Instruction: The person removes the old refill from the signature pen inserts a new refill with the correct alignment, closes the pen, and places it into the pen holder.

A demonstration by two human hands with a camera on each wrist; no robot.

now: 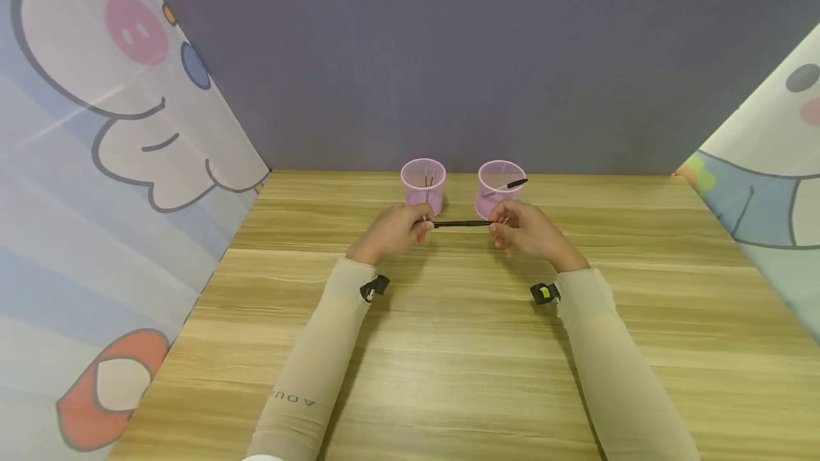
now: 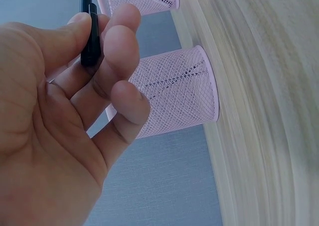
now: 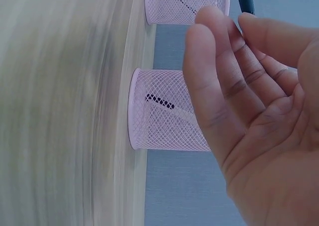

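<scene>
In the head view, the left hand [image 1: 396, 230] and right hand [image 1: 530, 230] pinch a black pen [image 1: 461, 223] by its ends above the desk [image 1: 461, 375], near its far edge, where the left cup [image 1: 438, 198] holds thin dark sticks [image 1: 426, 187] and the right cup [image 1: 485, 205] a black-ended stick [image 1: 517, 183] leaning toward the desk's far right corner. The left wrist view shows that grip, thumb and fingers, closed on one pen end. In the right wrist view, the other grip pinches the opposite end.
</scene>
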